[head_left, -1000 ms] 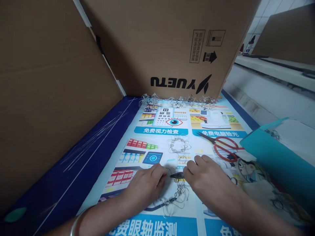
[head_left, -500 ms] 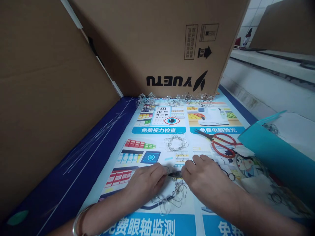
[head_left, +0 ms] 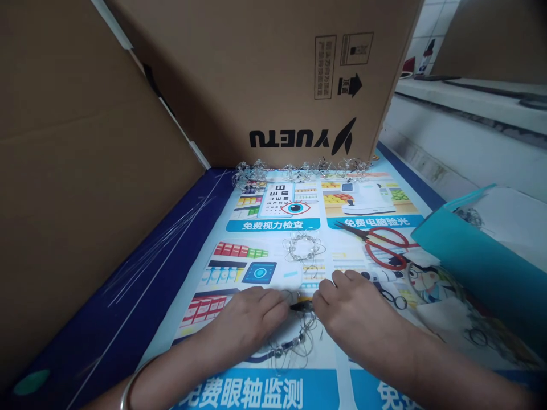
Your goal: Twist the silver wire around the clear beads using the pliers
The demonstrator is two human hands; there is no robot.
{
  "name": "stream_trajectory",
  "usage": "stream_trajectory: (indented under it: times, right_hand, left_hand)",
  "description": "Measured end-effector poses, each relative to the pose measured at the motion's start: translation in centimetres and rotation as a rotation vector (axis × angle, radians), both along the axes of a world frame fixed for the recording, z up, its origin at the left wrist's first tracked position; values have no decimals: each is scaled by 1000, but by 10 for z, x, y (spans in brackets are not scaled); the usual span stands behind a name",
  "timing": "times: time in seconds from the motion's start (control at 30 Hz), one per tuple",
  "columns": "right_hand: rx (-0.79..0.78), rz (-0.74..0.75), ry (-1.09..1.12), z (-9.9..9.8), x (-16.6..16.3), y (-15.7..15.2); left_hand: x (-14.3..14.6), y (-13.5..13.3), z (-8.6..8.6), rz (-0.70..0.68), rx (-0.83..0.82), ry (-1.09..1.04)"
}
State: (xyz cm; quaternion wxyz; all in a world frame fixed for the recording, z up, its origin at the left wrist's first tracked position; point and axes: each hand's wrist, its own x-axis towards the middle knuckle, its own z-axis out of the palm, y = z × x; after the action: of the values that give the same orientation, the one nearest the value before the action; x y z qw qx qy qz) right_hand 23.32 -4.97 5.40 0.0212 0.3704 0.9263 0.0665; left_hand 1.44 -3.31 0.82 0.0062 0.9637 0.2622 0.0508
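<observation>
My right hand (head_left: 352, 304) is closed around small dark pliers; their pointed jaws (head_left: 301, 306) stick out to the left and meet the fingertips of my left hand (head_left: 258, 310). The pliers' handles are hidden in the right fist. Pinched in my left fingers is part of a beaded wire ring (head_left: 294, 341) with clear beads and loose wire loops, hanging below the jaws. The exact spot where jaws and wire meet is covered by the fingers. Beyond both hands, another beaded wire ring (head_left: 302, 247) lies flat on the printed sheet.
Red-handled scissors (head_left: 387, 246) lie at the right, beside a teal box (head_left: 478, 245) holding some wire pieces. Several beaded wire pieces (head_left: 299, 171) line the foot of the cardboard box (head_left: 256, 74). Straight wires (head_left: 158, 245) lie on the blue edge at left. A wire coil (head_left: 464, 302) lies right.
Both hands stay nearly in place, with the pliers' jaws still at the left fingertips. The left hand has turned slightly, and the camera view has shifted a little.
</observation>
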Motion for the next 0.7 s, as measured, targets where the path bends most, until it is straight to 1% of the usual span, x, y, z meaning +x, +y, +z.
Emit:
stream_trajectory:
  times: [0.07,0.1,0.2,0.27,0.37,0.47,0.57,0.7]
  right_hand:
    - [-18,-3,5,-1,0,0]
    - [-26,-4,5,-1,0,1]
    - [-45,-11,-2,-2,1,3]
    - [-42,-13,1,-3,1,4]
    - [-13,-15,17,-6,3,4]
    - [34,-21,47,-10,4,3]
    - [62,-23,66,-14,4,2]
    - [72,-45,83,-17,3,-1]
  left_hand:
    - [-1,1,1,4,-26,-5]
    - [-1,2,-1,32,-47,-32]
    - [-2,5,-10,172,-159,-149]
    - [-2,6,-16,229,-219,-181]
    - [-3,5,-17,260,-276,-203]
    - [-3,4,-11,266,-325,-244]
    - [-4,4,-6,275,-349,-298]
    - [-5,5,-6,291,-357,-353]
